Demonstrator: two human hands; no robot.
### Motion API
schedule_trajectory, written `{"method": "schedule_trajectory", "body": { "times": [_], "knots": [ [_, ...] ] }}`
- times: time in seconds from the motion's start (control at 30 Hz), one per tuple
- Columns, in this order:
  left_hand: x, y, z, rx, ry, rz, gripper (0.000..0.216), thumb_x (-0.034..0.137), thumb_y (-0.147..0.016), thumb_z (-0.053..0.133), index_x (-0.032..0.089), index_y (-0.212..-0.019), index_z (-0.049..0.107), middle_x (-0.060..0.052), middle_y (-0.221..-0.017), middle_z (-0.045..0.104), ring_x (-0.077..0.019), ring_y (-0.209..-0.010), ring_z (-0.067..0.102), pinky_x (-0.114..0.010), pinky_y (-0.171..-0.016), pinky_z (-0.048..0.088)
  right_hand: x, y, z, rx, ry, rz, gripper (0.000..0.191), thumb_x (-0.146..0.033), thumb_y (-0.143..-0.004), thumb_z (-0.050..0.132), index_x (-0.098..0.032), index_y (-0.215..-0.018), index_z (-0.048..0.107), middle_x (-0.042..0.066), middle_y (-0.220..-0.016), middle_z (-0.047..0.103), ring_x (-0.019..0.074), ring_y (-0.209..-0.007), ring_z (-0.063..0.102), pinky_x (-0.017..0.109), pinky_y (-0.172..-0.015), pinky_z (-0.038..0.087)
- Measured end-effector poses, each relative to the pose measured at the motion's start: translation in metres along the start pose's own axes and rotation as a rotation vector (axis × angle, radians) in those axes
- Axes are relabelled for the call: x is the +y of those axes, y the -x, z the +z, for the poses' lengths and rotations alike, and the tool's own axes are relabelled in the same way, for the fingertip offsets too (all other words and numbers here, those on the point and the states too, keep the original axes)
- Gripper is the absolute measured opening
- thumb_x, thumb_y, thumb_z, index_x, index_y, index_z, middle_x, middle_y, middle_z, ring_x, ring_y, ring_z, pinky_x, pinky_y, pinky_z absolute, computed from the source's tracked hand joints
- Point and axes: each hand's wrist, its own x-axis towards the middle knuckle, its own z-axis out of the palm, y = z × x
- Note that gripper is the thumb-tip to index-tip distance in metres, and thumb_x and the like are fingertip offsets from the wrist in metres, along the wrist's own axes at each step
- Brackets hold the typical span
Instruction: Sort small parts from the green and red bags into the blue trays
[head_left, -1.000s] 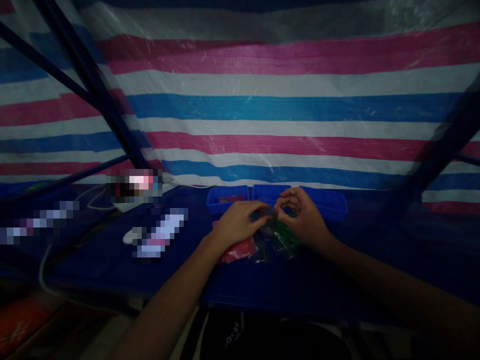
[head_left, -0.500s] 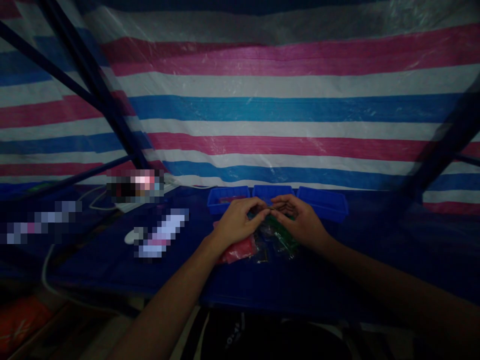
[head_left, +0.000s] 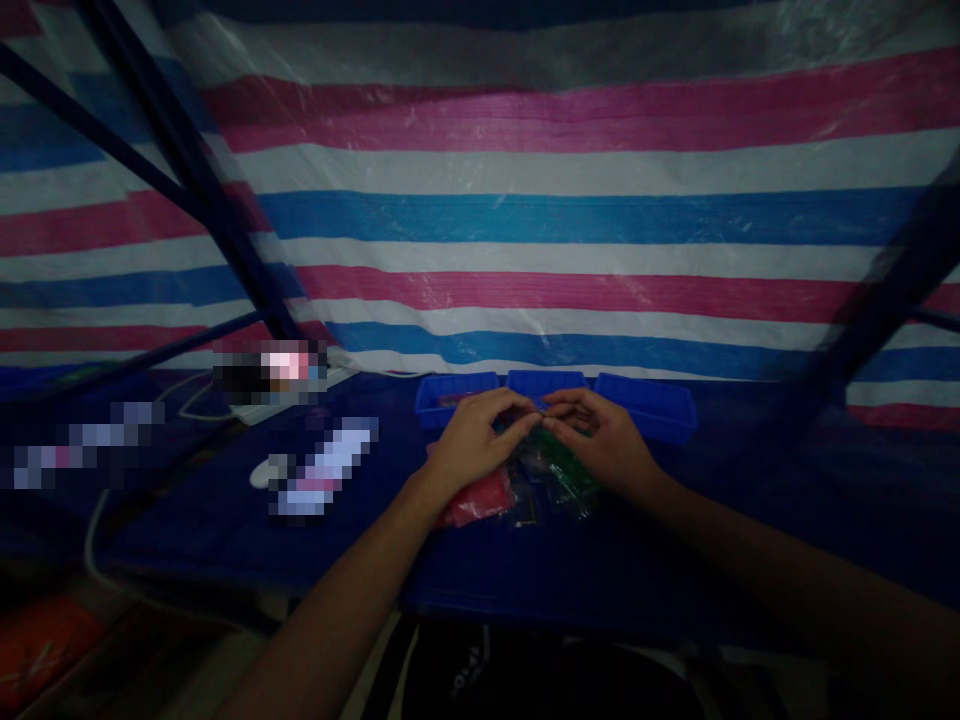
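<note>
Two bare hands meet above a blue table [head_left: 487, 572]. A small dark piece [head_left: 543, 414] lies at the fingertips, midway between the left hand [head_left: 480, 436] and the right hand [head_left: 609, 436]; neither is clearly nearer. The fingers of each hand are pinched together on it, thumb against forefinger, the two pinches almost touching. Its long axis appears to run crosswise, from one hand to the other, but it is too small to be certain. Below the left hand lies a red plastic bag [head_left: 480, 500]; below the right, a green plastic bag [head_left: 571, 470]; between them, a clear packet [head_left: 523, 508]. Hidden: most of the piece, covered by the fingertips, and the upper parts of both bags. Hard to make out in the dim light: the packet's contents and the right hand's curled outer fingers.
</note>
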Motion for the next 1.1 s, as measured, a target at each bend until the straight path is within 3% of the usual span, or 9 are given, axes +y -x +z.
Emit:
{"method": "schedule_trajectory", "body": {
  "times": [0.13,0.3,0.63,0.77,0.87,0.97,1.1],
  "knots": [
    [-0.005,-0.001,0.001,0.073,-0.059,-0.027,0.012,0.03,-0.097,0.06,0.021,-0.095,0.067,-0.004,-0.092,0.07,-0.0177,-0.085,0.065,-0.034,-0.08,0.051,0.003,-0.003,-0.002,0.084,-0.069,0.05,0.031,-0.035,-0.083,0.076,-0.019,-0.107,0.066,0.007,-0.095,0.074,0.0202,-0.09,0.073,0.038,-0.084,0.062],
    [-0.009,-0.001,0.003,0.168,-0.109,0.0,0.004,0.024,-0.095,0.063,0.021,-0.095,0.066,-0.006,-0.1,0.065,-0.0195,-0.096,0.062,-0.035,-0.086,0.052,0.003,-0.006,-0.007,0.219,0.001,0.025,0.027,-0.038,-0.083,0.076,-0.02,-0.102,0.068,0.008,-0.098,0.075,0.0219,-0.086,0.073,0.039,-0.078,0.063],
    [-0.001,-0.001,0.002,0.148,-0.104,0.032,0.018,0.034,-0.098,0.059,0.02,-0.09,0.067,-0.006,-0.093,0.068,-0.0191,-0.09,0.064,-0.035,-0.082,0.053,0.0,-0.005,-0.008,0.282,0.1,0.003,0.024,-0.038,-0.084,0.075,-0.02,-0.099,0.069,0.009,-0.1,0.073,0.0222,-0.08,0.071,0.037,-0.07,0.061],
    [0.002,0.0,0.004,0.015,-0.049,0.035,0.025,0.036,-0.102,0.053,0.021,-0.096,0.072,-0.005,-0.094,0.073,-0.0186,-0.089,0.068,-0.035,-0.083,0.053,-0.004,-0.002,-0.006,0.261,0.21,-0.095,0.018,-0.032,-0.088,0.069,-0.021,-0.102,0.067,0.008,-0.1,0.071,0.0207,-0.081,0.069,0.035,-0.07,0.059],
    [0.003,0.001,0.005,-0.063,-0.011,0.031,0.028,0.037,-0.103,0.05,0.022,-0.103,0.074,-0.005,-0.101,0.076,-0.0191,-0.093,0.069,-0.035,-0.085,0.053,-0.008,0.001,-0.005,0.153,0.389,-0.235,0.018,-0.023,-0.088,0.066,-0.022,-0.107,0.066,0.006,-0.099,0.07,0.0202,-0.078,0.067,0.037,-0.073,0.057],
    [0.004,0.002,0.006,-0.098,0.013,0.017,0.028,0.041,-0.101,0.054,0.024,-0.107,0.075,-0.005,-0.104,0.077,-0.0206,-0.097,0.07,-0.035,-0.086,0.053,-0.009,0.003,-0.007,0.014,0.538,-0.399,0.022,-0.015,-0.088,0.064,-0.024,-0.108,0.067,0.006,-0.1,0.071,0.0233,-0.087,0.066,0.041,-0.08,0.056],
    [0.003,0.002,0.006,-0.081,0.004,-0.019,0.028,0.045,-0.096,0.061,0.023,-0.105,0.076,-0.006,-0.101,0.077,-0.0222,-0.095,0.07,-0.036,-0.085,0.053,-0.008,0.003,-0.009,-0.067,0.594,-0.501,0.026,-0.016,-0.09,0.064,-0.024,-0.114,0.066,0.008,-0.103,0.071,0.0267,-0.096,0.065,0.045,-0.085,0.055]
  ]
}}
